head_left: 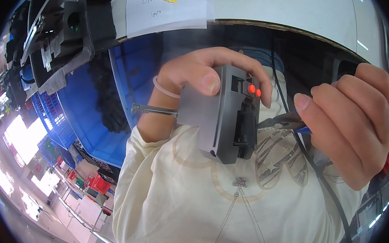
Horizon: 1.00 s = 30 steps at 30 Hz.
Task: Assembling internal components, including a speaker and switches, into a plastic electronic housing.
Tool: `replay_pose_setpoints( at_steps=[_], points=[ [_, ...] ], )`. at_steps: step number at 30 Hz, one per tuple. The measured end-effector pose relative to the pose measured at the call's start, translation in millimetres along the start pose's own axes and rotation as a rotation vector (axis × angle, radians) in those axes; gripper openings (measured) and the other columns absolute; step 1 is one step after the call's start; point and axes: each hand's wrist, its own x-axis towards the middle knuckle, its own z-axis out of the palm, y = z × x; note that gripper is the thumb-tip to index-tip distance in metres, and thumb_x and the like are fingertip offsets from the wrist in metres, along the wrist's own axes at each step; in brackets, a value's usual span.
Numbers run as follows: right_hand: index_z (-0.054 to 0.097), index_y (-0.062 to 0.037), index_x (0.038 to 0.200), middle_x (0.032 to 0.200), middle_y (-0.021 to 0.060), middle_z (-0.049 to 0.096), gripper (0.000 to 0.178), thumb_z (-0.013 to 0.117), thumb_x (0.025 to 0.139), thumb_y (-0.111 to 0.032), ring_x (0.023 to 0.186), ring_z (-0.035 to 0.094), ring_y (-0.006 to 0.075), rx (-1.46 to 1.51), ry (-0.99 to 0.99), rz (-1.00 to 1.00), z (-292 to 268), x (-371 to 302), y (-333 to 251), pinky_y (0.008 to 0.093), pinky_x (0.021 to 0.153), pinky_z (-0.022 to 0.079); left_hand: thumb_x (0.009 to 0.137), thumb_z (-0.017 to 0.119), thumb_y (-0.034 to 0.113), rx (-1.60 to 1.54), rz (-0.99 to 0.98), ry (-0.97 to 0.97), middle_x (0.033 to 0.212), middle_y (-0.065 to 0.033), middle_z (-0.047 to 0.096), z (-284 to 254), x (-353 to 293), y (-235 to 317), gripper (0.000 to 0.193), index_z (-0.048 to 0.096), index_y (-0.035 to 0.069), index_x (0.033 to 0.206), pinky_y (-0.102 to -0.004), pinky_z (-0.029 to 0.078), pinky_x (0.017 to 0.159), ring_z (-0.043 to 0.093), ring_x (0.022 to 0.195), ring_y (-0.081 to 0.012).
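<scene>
1. Right hand (352,123), largest and closest at the right of the frame, is curled around a dark pointed tool (281,123) with a blue grip; only its tip shows, aimed at the black side of the part.
2. Left hand (197,83), at centre, grasps a grey plastic housing (215,118), thumb pressed on its flat face and fingers wrapped over the top. A clear band circles the wrist.
3. On the housing's right side sit a black insert (246,127) and two small orange-red buttons (254,90). A thin metal pin (152,110) sticks out to its left.
4. A black cable (321,175) runs down across the cream shirt (175,197) toward the lower right.
5. Farther out: a blue bin (91,114) at centre left, black moulded parts (61,26) upper left, white paper sheets (166,11) at the top.
6. Risk, as I judge it: held in the air by thumb pressure alone, the housing could twist if the tool pushes hard, letting the tip skid off the insert toward the left fingers. The loose cable could also snag the right wrist.
</scene>
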Motion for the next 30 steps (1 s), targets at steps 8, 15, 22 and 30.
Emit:
replay_pose_setpoints(
  at_steps=[8, 15, 22, 30],
  points=[
    [0.063, 0.0018, 0.089, 0.086, 0.0124, 0.06, 0.039, 0.072, 0.051, -0.003, 0.078, 0.055, 0.0247, 0.001, -0.011, 0.13, 1, -11, -5, 0.0374, 0.066, 0.045, 0.062, 0.067, 0.053, -0.022, 0.047, -0.051, 0.099, -0.0159, 0.059, -2, 6, -5, 0.075, 0.058, -0.01, 0.102, -0.0286, 0.042, 0.083, 0.057, 0.091, -0.022],
    [0.06, 0.0024, 0.102, 0.094, 0.0131, 0.058, 0.05, 0.068, 0.053, 0.001, 0.085, 0.056, 0.0264, 0.038, 0.024, 0.188, 10, -17, 0, 0.0414, 0.075, 0.045, 0.062, 0.067, 0.054, 0.044, 0.065, 0.015, 0.099, -0.0159, 0.058, -3, -8, 1, 0.076, 0.058, -0.009, 0.102, -0.0284, 0.042, 0.083, 0.057, 0.091, -0.0222],
    [0.06, 0.0029, 0.102, 0.096, 0.014, 0.059, 0.044, 0.067, 0.059, -0.004, 0.089, 0.056, 0.0265, 0.063, -0.001, 0.324, -5, -15, -2, 0.0393, 0.077, 0.045, 0.063, 0.065, 0.06, 0.076, 0.111, -0.015, 0.099, -0.0173, 0.058, -6, -4, 9, 0.082, 0.055, -0.013, 0.101, -0.0263, 0.044, 0.076, 0.058, 0.088, -0.02],
    [0.059, 0.0036, 0.102, 0.1, 0.0153, 0.059, 0.038, 0.066, 0.068, -0.012, 0.093, 0.056, 0.0265, 0.16, 0.02, 0.408, -4, -15, 8, 0.0364, 0.08, 0.044, 0.077, 0.047, 0.059, -0.186, 0.42, 0.192, 0.099, -0.0244, 0.056, 8, -11, 2, 0.077, 0.054, -0.015, 0.098, -0.0266, 0.051, 0.068, 0.061, 0.081, -0.0219]
  ],
)
